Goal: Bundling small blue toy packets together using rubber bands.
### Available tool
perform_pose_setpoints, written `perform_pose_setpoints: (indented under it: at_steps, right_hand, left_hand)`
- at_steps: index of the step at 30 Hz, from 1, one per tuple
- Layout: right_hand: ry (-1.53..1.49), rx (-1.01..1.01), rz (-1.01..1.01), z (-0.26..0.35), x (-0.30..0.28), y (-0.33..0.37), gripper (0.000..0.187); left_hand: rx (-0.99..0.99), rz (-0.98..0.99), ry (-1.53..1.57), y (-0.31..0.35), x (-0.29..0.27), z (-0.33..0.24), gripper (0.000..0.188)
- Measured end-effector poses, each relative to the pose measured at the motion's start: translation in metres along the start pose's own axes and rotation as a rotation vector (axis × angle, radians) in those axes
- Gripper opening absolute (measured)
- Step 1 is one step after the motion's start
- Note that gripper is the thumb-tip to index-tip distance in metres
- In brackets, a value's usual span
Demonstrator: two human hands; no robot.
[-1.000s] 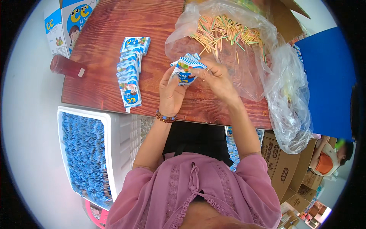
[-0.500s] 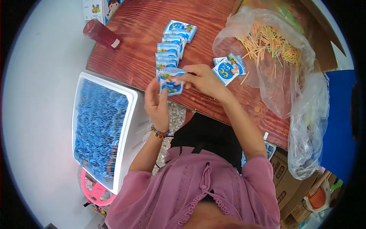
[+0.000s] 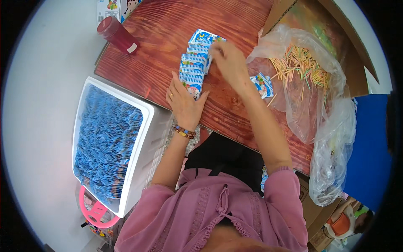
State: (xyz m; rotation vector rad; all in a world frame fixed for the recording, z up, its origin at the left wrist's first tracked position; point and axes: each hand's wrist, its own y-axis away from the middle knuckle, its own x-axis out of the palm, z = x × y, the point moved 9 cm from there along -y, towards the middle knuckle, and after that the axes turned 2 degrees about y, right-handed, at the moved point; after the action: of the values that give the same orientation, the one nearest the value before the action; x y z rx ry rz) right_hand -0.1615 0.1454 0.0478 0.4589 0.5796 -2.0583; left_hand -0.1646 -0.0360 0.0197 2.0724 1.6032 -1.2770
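Small blue-and-white printed packets (image 3: 193,63) lie overlapping in a row on the wooden table, with a second overlapping line along the row's upper right side. My left hand (image 3: 184,103) is open at the row's near end, thumb and fingers spread around the lowest packet. At the far right side of the row is my right hand (image 3: 230,63), its fingers bent and blurred against the packets' edge. Whether it grips one is hidden. To the right of my right forearm sits another packet (image 3: 263,86), partly covered by the arm.
A white foam box (image 3: 147,113) full of blue packets stands left of the table (image 3: 155,42). A red-tinted bottle (image 3: 118,35) stands at the far left corner. At right, a clear plastic bag (image 3: 298,122) holds thin pastel sticks (image 3: 302,67), beside a cardboard box (image 3: 352,46).
Both hands were together on one packet near the row's end. Now my left hand rests at that end, and my right hand has moved up to the row's far right side.
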Motion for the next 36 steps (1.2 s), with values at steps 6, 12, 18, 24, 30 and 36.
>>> perform_pose_setpoints:
  at_steps: [6,12,18,24,30,36]
  right_hand:
    - [0.618,0.036,-0.023,-0.018,0.009,-0.064,0.035]
    - [0.461,-0.068,0.219,-0.018,0.037,-0.064,0.033]
    - [-0.130,-0.174,0.372,0.016,0.048,-0.014,0.018]
    - [-0.343,-0.121,0.403,0.041,0.044,0.042,0.012]
    - [-0.246,-0.103,0.370,0.054,0.045,0.050,0.017]
    - [-0.134,-0.346,0.404,0.077,0.061,0.071,0.049]
  left_hand:
    - [-0.002,-0.057,0.090,-0.008,0.004,0.004,0.104]
    - [-0.021,-0.020,0.129,-0.006,0.001,0.005,0.105]
    - [-0.025,-0.150,0.324,0.003,-0.015,0.014,0.110]
    - [0.021,-0.235,0.424,0.028,-0.033,0.015,0.115]
    - [0.048,-0.282,0.326,0.028,-0.031,0.016,0.108]
    - [0.151,-0.371,0.109,0.036,-0.030,0.029,0.098]
